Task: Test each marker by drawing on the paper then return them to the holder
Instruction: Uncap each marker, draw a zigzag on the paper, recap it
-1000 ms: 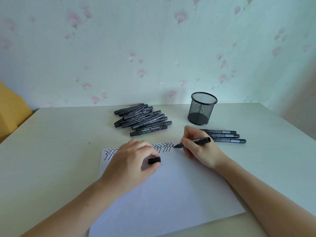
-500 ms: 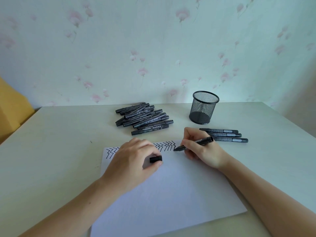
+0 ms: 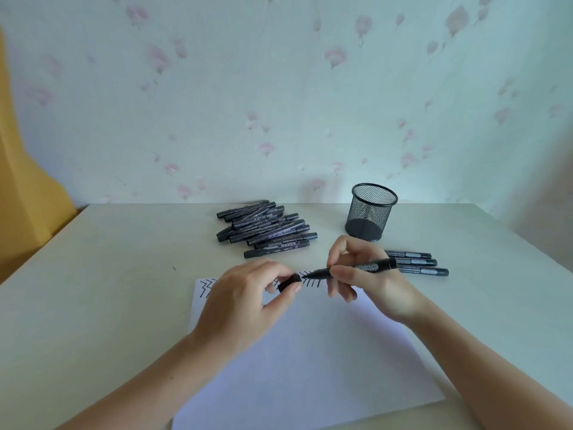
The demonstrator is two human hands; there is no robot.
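the right hand pinches an uncapped marker over the paper, tip just beside the cap pinched in the left hand. a marker pile, three loose markers and the mesh holder stand behind on the table.

The surface is pale, with one small dark mark left of the paper. A white sheet of paper lies flat at the near edge, zigzag lines along its far edge. A heap of black markers lies behind it. A black mesh holder stands upright at right. Three markers lie side by side near the holder.
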